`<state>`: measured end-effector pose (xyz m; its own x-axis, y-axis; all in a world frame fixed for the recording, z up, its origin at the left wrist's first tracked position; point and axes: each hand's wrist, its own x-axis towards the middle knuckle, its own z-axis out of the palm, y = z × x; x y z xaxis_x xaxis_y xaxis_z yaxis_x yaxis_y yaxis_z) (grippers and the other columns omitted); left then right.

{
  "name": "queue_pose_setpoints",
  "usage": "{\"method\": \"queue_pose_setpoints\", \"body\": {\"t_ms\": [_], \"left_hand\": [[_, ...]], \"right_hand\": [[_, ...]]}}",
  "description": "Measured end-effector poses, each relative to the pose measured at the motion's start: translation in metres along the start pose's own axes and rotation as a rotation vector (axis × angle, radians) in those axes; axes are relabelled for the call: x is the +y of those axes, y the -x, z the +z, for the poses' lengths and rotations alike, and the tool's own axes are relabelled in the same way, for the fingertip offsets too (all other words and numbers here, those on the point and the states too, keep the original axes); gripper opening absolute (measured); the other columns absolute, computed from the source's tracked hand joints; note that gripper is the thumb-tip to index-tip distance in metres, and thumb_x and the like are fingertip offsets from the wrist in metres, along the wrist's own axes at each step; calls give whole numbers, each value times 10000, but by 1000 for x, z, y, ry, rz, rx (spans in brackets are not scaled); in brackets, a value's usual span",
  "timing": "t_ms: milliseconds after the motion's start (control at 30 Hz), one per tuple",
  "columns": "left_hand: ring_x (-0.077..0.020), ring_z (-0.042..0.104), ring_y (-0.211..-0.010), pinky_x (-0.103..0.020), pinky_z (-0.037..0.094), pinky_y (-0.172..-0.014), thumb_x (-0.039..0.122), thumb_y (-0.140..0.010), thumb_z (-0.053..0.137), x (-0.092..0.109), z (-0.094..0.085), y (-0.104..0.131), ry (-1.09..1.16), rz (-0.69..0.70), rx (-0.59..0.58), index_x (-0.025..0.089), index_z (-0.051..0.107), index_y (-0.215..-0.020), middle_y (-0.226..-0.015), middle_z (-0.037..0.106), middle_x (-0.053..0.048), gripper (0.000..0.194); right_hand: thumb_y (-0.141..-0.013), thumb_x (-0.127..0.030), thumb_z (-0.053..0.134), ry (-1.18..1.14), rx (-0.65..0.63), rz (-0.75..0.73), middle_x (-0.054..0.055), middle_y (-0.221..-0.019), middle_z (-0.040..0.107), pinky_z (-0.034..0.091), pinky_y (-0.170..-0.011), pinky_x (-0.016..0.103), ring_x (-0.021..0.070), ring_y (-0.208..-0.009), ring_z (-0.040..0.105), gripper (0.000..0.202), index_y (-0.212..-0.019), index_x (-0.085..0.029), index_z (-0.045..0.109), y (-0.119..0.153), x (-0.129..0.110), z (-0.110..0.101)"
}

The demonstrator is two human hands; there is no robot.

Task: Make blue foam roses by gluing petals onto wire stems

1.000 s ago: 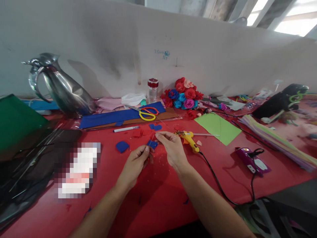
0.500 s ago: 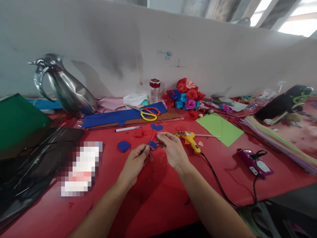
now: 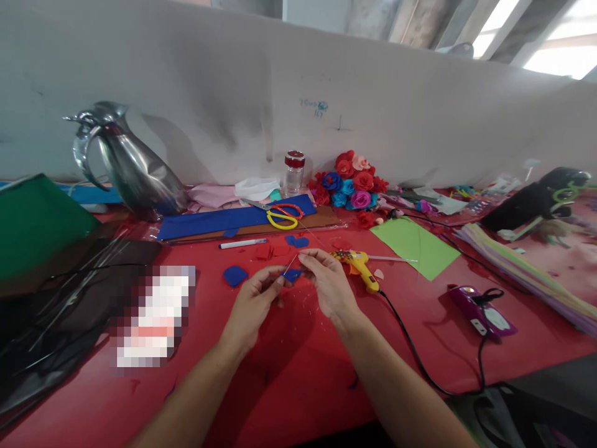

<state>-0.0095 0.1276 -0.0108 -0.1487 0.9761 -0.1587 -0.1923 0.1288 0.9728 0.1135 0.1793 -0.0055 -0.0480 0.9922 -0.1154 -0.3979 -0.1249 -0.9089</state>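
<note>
I'm facing a pale grey wall w/ dark smudges & a bit of blue-green writing nr the middle. Red table in front. Up top R, strong daylight thru a window, w/ slanting bars beside it.

The person's own body shows as two arms, bare from the fingers to where the frame cuts them off. The left forearm is smooth and slender, broad toward the lower edge and narrowing evenly to a slim left wrist. The right forearm has the same long taper, ending in a narrow right wrist. The left hand and right hand are ungloved, with slim fingers and rounded knuckles; a short thumbnail shows faintly on the left. Finer detail of skin and nails is too blurred to tell.
</note>
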Motion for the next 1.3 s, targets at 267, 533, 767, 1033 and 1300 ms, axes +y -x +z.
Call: {"method": "queue_pose_setpoints", "body": {"t_ms": [267, 533, 767, 1033, 1300], "left_hand": [[-94, 456, -560, -246, 359, -567, 288, -675, 706, 3, -3, -3, 72, -34, -5, 165, 718, -990, -686, 662, -5, 339], [-98, 401, -528, -247, 297, -516, 316, -689, 702, 2, -5, -3, 49, -5, -3, 189, 738, -1039, -592, 593, 15, 374], [-93, 371, -507, -244, 263, -500, 314, -691, 684, 1, -6, -4, 32, -8, 22, 195, 747, -992, -588, 582, 17, 329], [-91, 397, -528, -227, 276, -509, 312, -689, 671, 1, -6, -4, 47, -19, 32, 198, 726, -959, -623, 587, 19, 298], [-106, 467, -567, -229, 323, -530, 336, -699, 662, 1, -6, -4, 23, -19, 44, 203, 718, -984, -654, 595, 16, 320]], "right_hand": [[-565, -282, 758, 36, -14, 5, -36, -631, 613, 407, -618, 259, 112, -603, 518, 185, -688, -194, 652, 1, 1, 1], [-583, -276, 741, 77, -21, -37, -34, -653, 616, 400, -632, 260, 115, -620, 511, 157, -689, -199, 653, 1, 2, 1], [-594, -284, 740, 100, -33, -57, -33, -664, 619, 400, -636, 265, 116, -614, 505, 154, -696, -205, 655, 2, 3, 0], [-594, -288, 746, 102, -30, -57, -33, -654, 613, 394, -623, 256, 113, -616, 509, 164, -700, -197, 659, 2, 3, 0], [-584, -280, 739, 103, -17, -56, -35, -628, 610, 396, -607, 260, 120, -601, 515, 153, -677, -203, 646, 2, 3, 1]]}}
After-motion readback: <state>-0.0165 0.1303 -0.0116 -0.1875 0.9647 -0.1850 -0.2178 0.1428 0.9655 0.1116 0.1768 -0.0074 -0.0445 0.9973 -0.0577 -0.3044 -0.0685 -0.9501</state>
